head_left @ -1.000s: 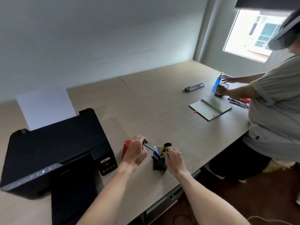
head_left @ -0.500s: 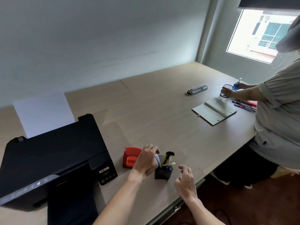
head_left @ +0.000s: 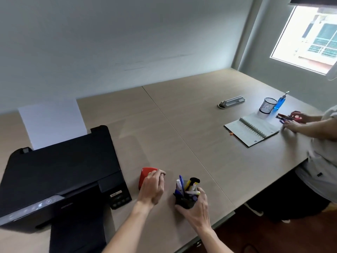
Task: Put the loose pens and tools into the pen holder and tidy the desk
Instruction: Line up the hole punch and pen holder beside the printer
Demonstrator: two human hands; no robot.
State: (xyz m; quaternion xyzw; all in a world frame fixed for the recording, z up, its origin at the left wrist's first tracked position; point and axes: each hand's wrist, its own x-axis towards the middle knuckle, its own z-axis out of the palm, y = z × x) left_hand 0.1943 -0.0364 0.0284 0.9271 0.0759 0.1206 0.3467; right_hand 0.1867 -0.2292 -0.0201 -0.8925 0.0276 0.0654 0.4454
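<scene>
Right, nearest first: right hand [head_left: 196,209] is wrapped round the black pen holder [head_left: 184,202], thumb on its near-left side, fingers [head_left: 201,193] curling over the right wall. Holder stands on the desk [head_left: 182,125] close to the front edge, already stuffed with pens [head_left: 180,186], a yellow marker and a black-capped tool. They lean at odd angles, so my read is: keep the holder upright and slide it rather than lift fast, or the top-heavy lot tips out.

Left hand [head_left: 153,187] lies palm-down, fingers loosely curled over the red desk item [head_left: 145,175] just left of the holder; resting on it or closing on it, can't tell if it has actual grip. I can't say for sure what the item is. It looks too wide for the holder, so it probably gets parked beside it, not inside.

Room: the front edge runs right under the right wrist, so little margin toward the body; push away, not back. The black printer [head_left: 60,172] blocks the left, its corner near the red item. Beyond the hands the desk is bare along the centre seam, so that's the free lane.

Far right: another person's hands [head_left: 293,123] on loose pens beside an open spiral notebook [head_left: 252,129], mesh cup [head_left: 268,105] and blue bottle [head_left: 280,103] behind. Well apart, no conflict.
</scene>
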